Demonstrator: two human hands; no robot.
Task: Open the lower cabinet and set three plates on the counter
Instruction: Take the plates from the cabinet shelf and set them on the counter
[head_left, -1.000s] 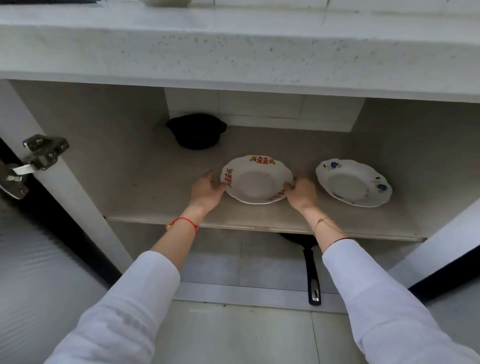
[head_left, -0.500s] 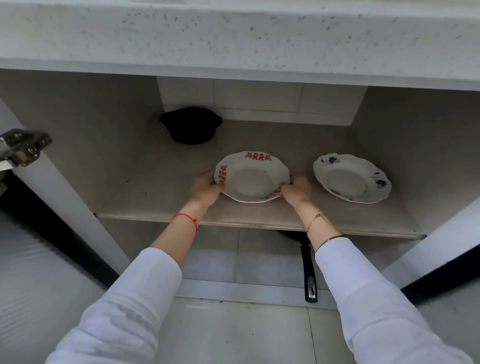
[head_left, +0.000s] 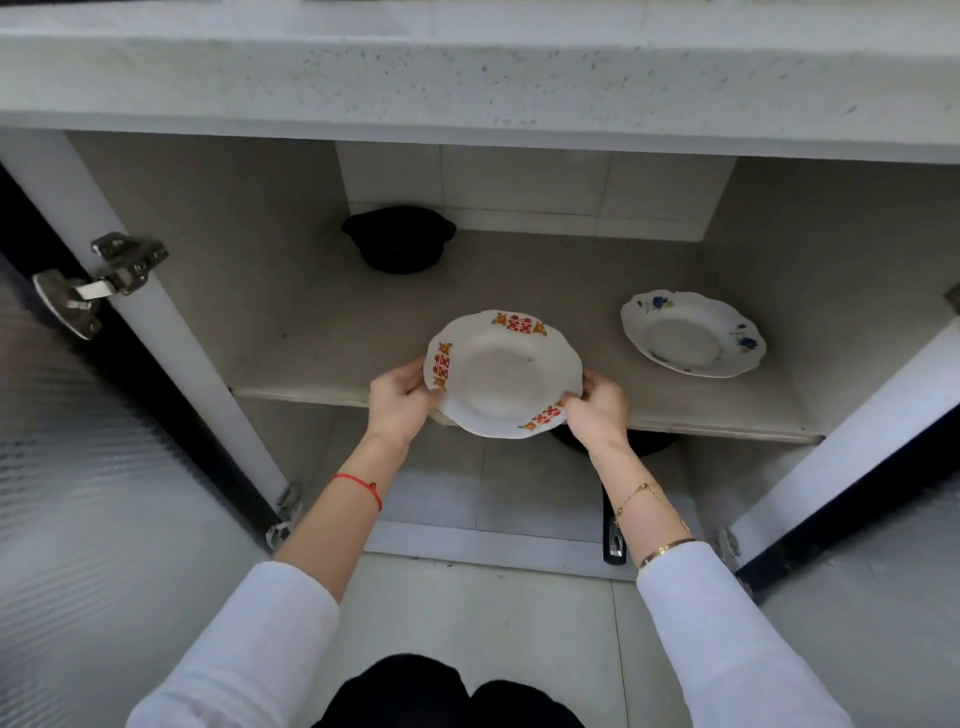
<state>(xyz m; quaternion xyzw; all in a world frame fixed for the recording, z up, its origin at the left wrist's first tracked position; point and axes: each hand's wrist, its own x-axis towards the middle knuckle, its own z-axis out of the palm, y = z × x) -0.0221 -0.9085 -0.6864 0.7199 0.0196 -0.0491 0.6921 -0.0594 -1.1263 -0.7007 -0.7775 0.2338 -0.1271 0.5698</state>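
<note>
home kitchen | stone counter (head_left: 467, 78) | open cabinet: plates (head_left: 693, 332), black pot (head_left: 399, 239)

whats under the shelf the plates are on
Below the shelf sits a black pan: part of its body and its handle show. The right hand, forearm and red-patterned plate cover the rest.

The near rim of the red-patterned plate (head_left: 501, 371) covers the shelf edge (head_left: 296, 393) behind it, and the fingers of the left hand (head_left: 397, 402) and right hand (head_left: 597, 410) curl out of sight beneath its rim. Below the shelf, a dark pan (head_left: 657, 441) is mostly hidden by the shelf and the right forearm, only its handle (head_left: 613, 540) showing. Both white sleeves (head_left: 234, 649) and the cabinet doors (head_left: 78, 467) run off the frame's edges.
</note>
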